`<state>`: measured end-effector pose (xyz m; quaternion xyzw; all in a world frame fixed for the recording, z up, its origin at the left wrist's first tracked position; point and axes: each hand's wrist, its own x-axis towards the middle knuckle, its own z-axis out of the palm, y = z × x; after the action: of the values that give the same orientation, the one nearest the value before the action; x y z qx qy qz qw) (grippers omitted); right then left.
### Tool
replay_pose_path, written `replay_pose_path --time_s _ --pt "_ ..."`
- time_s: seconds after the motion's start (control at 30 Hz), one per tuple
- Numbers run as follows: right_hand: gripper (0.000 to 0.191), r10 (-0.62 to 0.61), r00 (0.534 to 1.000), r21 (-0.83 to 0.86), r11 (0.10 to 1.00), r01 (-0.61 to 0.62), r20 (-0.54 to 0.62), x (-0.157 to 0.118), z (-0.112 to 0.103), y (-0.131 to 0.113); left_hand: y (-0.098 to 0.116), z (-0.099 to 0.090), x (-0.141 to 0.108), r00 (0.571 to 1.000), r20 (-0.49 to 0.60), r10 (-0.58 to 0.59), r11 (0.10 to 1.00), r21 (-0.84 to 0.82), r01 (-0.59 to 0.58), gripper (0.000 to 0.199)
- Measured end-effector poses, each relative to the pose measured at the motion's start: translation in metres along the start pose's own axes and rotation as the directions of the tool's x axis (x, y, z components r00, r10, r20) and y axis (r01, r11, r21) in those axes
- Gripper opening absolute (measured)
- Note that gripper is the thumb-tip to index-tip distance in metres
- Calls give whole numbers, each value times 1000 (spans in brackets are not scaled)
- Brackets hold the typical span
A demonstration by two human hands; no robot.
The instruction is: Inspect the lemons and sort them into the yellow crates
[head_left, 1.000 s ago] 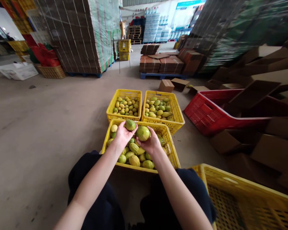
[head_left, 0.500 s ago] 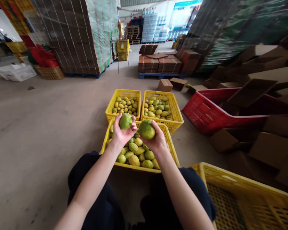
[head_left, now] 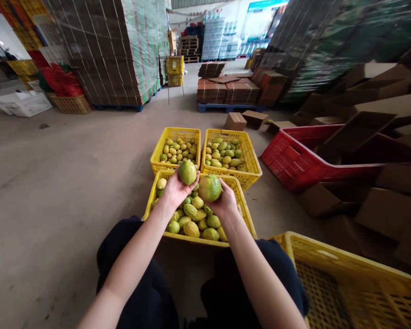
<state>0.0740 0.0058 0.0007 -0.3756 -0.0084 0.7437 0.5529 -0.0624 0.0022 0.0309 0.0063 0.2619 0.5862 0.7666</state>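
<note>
My left hand [head_left: 176, 191] is curled under a round, yellow-green, lemon-like fruit [head_left: 187, 172], with fingertips showing at its right side. Just to the right, my right hand [head_left: 225, 201] grips a larger green-and-yellow lemon-like fruit [head_left: 209, 188] from its right side. Both are held above the near yellow crate [head_left: 198, 241], close together but apart. Inside that crate lie several similar green and yellow fruits [head_left: 191, 229], some ribbed or bumpy. My hands and forearms hide part of its contents.
Two more yellow crates of fruit, a left one [head_left: 154, 160] and a right one [head_left: 252, 170], stand behind the near crate. A yellow crate [head_left: 356, 265] sits at lower right. Beyond it are a red bin [head_left: 284, 160] and cardboard boxes [head_left: 393, 214]. Flattened cartons [head_left: 226, 93] lie on a pallet.
The fruit in my left hand has turned and moved slightly right, as that hand's fingers shifted beneath it. The fruit in my right hand has rotated, showing a yellower side.
</note>
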Motion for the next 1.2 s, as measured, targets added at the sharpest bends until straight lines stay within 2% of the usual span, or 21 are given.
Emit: replay_pose_path --time_s 0.1,0.2,0.3,0.37,0.43,0.5,0.6,0.73,0.93,1.1,1.2 --pt "20 50 998 -17 999 -50 -44 1 1 1 -2 -1 -1 1000 -13 19 999 29 -19 30" --pt "19 5 997 -36 999 -8 -71 -4 3 0 -2 1 -5 1000 -3 3 998 56 -3 38" --pt "11 -41 999 -46 998 40 -25 -10 6 -2 -2 5 -8 999 -26 33 994 109 -30 29" --pt "10 -16 1000 -57 998 16 -1 -14 8 -3 -2 6 -8 997 -53 48 990 138 -40 22" --pt "17 32 999 -59 998 -31 6 -17 9 -2 -2 4 -8 997 -66 33 989 146 -23 27" --pt "27 51 999 -47 998 -51 15 -17 10 -2 -2 1 -7 998 -55 4 991 131 4 36" --pt "31 28 1000 -24 999 -28 -4 -14 9 -1 -2 -4 -5 1000 -18 -3 993 117 5 40" --pt "29 40 999 4 999 -40 9 -4 5 0 -3 -3 -3 999 -42 8 994 110 -4 33" --pt "16 -25 994 63 998 32 -107 6 -1 1 -3 1 -1 998 -69 8 998 61 -4 32" --pt "17 3 990 78 997 8 -144 4 0 0 -3 -3 1 994 -105 -10 1000 14 11 30" --pt "16 12 994 60 998 -5 -112 -1 0 -1 -3 -4 3 989 -141 32 998 -44 -39 23"
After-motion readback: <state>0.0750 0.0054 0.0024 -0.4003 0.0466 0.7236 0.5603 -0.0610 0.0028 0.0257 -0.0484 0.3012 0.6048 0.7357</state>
